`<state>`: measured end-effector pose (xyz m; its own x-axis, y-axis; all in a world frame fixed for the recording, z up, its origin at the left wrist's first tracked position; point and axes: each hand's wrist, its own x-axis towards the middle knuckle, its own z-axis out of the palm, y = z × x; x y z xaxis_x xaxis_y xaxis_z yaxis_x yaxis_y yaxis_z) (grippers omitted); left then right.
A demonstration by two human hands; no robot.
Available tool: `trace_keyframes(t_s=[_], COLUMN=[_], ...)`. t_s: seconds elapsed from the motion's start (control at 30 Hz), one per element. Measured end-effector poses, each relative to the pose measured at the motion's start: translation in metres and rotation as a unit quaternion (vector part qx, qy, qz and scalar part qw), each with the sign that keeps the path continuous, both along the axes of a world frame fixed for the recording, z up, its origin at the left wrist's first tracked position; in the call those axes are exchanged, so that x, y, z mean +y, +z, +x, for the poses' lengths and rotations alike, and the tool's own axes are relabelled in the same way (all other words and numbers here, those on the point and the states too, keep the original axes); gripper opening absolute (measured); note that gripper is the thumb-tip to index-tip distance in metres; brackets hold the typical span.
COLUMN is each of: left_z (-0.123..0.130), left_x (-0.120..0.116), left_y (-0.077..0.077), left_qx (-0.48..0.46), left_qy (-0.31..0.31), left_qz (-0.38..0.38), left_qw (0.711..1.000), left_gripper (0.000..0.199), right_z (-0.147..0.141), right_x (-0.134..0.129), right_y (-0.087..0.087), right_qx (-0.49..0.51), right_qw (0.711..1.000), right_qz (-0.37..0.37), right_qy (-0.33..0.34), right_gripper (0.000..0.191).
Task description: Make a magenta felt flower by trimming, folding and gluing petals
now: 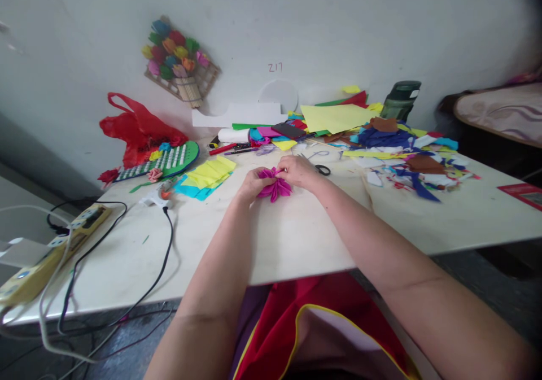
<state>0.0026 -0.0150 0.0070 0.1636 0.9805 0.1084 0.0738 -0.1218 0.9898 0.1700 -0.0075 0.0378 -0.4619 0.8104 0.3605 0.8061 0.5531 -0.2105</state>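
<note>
A magenta paper flower [277, 189] with spread, pointed petals is between my two hands, just over the white table [292, 239]. My left hand [253, 183] grips its left side, fingers closed on the petals. With fingertips pinched together, my right hand [297, 171] holds the flower at its upper right. Part of the flower is hidden behind my fingers. Scissors with black handles [322, 170] lie just beyond my right wrist. Left of my left hand are yellow crepe paper [210, 171] and blue paper [201, 191], overlapping on the table.
A glue gun [160, 196] trails its cord toward a power strip [55, 253] at the left edge. Paper scraps [423, 168] heap at the right, near a dark green bottle [400, 100]. A red plastic bag [139, 126] stands behind a green board [180, 160].
</note>
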Motion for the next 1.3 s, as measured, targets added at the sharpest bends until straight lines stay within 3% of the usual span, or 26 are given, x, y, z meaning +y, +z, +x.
trace_keyframes(t_s=[0.4, 0.53, 0.63, 0.83, 0.93, 1.07, 1.3], left_z=[0.001, 0.0, 0.0, 0.001, 0.001, 0.0, 0.0], left_x=[0.005, 0.009, 0.01, 0.005, 0.004, 0.004, 0.006], left_y=[-0.004, -0.009, -0.01, -0.006, -0.005, -0.005, -0.006], left_qx=[-0.01, -0.011, -0.02, -0.039, -0.042, -0.055, -0.088], left_qy=[0.014, 0.023, 0.039, 0.019, 0.017, 0.02, 0.029], left_qz=[0.014, 0.039, 0.054, 0.081, 0.085, 0.082, 0.072], left_qw=[1.0, 0.999, 0.998, 0.996, 0.995, 0.995, 0.993], left_gripper=[0.02, 0.019, 0.02, 0.029, 0.03, 0.029, 0.031], right_z=[-0.007, -0.006, -0.002, 0.009, 0.014, 0.018, 0.019], right_x=[-0.006, -0.004, 0.001, 0.022, 0.027, 0.021, 0.013], right_y=[0.002, -0.001, -0.004, -0.015, -0.018, -0.013, -0.006], right_qx=[-0.096, -0.061, 0.026, 0.285, 0.372, 0.399, 0.413], right_qw=[0.986, 0.987, 0.989, 0.958, 0.923, 0.888, 0.875], right_qz=[0.116, 0.123, 0.112, 0.02, -0.103, -0.221, -0.245], right_qy=[0.071, 0.085, 0.091, 0.024, 0.012, 0.056, 0.059], right_gripper=[0.024, 0.021, 0.018, 0.033, 0.033, 0.027, 0.022])
